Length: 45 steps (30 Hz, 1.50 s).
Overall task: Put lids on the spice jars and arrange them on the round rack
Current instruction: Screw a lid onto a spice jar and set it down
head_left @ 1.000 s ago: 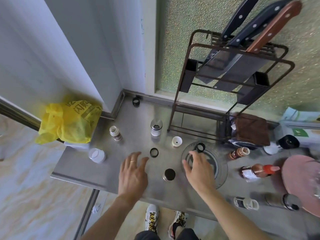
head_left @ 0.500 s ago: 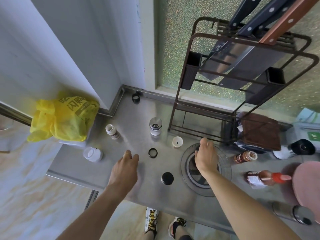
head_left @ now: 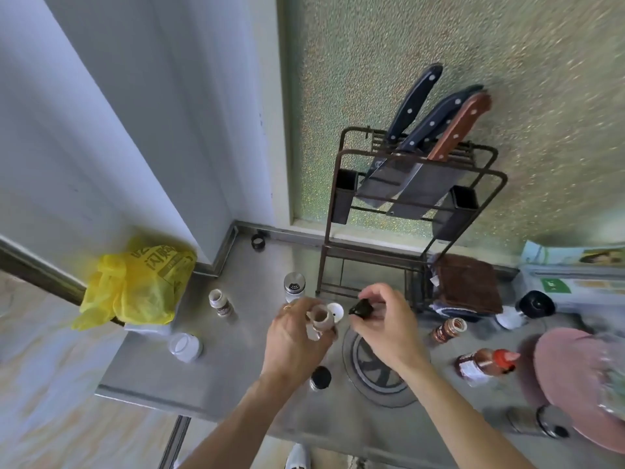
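Note:
My left hand (head_left: 294, 336) holds a small open spice jar (head_left: 320, 318) with brown contents, lifted above the steel counter (head_left: 236, 377). My right hand (head_left: 389, 323) pinches a black lid (head_left: 361, 308) just right of the jar's mouth, not touching it. The round rack (head_left: 378, 377) lies flat on the counter under my right wrist. A jar with a black lid (head_left: 320, 378) stands near the front edge. A shaker jar with a perforated metal top (head_left: 294, 286), an open jar (head_left: 220, 301) and a white lid (head_left: 335, 310) sit behind my hands.
A white-capped jar (head_left: 184, 346) lies at the left by a yellow bag (head_left: 135, 286). A black ring lid (head_left: 258, 241) sits in the back corner. A knife rack (head_left: 406, 211) stands behind. Bottles (head_left: 448, 329) (head_left: 483, 362) and a pink board (head_left: 581, 380) are at the right.
My left hand picked up the open jar and my right hand lifted the black lid off the rack; both came together above the counter. The camera tilted up.

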Each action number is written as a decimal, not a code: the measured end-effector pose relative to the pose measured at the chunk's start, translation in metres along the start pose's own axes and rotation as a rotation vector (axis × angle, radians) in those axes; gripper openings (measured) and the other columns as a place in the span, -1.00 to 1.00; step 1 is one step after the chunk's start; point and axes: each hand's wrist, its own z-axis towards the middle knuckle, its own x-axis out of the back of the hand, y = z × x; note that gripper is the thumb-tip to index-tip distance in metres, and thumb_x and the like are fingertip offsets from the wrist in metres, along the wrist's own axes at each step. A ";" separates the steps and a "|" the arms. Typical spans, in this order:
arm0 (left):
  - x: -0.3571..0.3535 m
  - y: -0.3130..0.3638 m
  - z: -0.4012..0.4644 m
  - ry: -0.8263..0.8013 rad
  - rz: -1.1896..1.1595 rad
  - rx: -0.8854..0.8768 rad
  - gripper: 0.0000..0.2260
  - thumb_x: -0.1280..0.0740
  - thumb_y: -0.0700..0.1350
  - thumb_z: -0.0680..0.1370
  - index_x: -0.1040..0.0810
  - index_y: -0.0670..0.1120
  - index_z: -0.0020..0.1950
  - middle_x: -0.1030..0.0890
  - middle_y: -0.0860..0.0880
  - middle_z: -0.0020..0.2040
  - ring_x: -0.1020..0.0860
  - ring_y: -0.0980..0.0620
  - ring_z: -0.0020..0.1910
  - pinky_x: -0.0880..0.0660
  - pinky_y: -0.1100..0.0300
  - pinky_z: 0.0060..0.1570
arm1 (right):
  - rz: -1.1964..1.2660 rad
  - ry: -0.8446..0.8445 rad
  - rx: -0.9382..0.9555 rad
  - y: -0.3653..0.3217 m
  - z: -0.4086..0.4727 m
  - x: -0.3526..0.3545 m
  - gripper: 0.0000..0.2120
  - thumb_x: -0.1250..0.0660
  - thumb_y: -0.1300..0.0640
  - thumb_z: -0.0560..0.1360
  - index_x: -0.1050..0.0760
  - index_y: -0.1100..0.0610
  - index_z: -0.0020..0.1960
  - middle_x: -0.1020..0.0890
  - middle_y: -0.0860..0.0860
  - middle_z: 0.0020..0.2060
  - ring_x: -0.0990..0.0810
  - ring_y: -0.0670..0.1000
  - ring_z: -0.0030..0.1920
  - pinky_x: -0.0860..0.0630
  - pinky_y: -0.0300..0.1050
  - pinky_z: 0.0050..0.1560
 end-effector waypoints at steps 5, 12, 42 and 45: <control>0.012 0.033 -0.007 -0.049 -0.150 -0.190 -0.74 -0.49 -0.09 0.38 -0.63 0.11 0.04 -0.62 0.19 0.01 -0.62 0.16 -0.03 -0.60 0.14 0.02 | 0.177 -0.011 0.114 -0.054 -0.029 0.039 -0.70 -0.58 0.16 0.36 -0.47 -0.05 -0.13 -0.69 -0.09 -0.07 -0.71 -0.06 -0.01 -0.66 -0.03 0.09; 0.021 0.052 -0.014 -0.081 -0.192 -0.339 -0.71 -0.47 -0.13 0.40 -0.64 0.05 0.11 -0.64 0.14 0.02 -0.66 0.14 -0.05 -0.63 0.10 -0.05 | -0.085 -0.074 0.284 -0.076 -0.049 0.063 -0.61 -0.56 0.19 0.41 -0.56 -0.07 0.17 -0.67 -0.25 0.06 -0.62 -0.24 0.15 -0.56 -0.20 0.23; 0.028 0.052 -0.050 -0.064 -0.158 -0.366 -0.67 -0.51 -0.07 0.31 -0.62 0.09 0.05 -0.70 0.17 -0.14 -0.66 0.22 -0.18 -0.59 0.19 -0.19 | -0.589 -0.265 0.297 -0.080 -0.073 0.075 -0.63 -0.49 0.09 0.44 -0.53 -0.14 0.20 -0.59 -0.19 0.07 -0.58 -0.19 -0.03 -0.55 -0.28 0.05; 0.032 0.054 -0.051 -0.071 -0.155 -0.360 -0.63 -0.51 -0.10 0.31 -0.63 0.09 0.09 -0.71 0.21 -0.10 -0.67 0.27 -0.12 -0.61 0.23 -0.12 | -0.528 -0.297 0.304 -0.076 -0.072 0.075 -0.60 -0.53 0.13 0.42 -0.56 -0.12 0.21 -0.62 -0.18 0.08 -0.66 -0.12 -0.02 -0.62 -0.18 0.05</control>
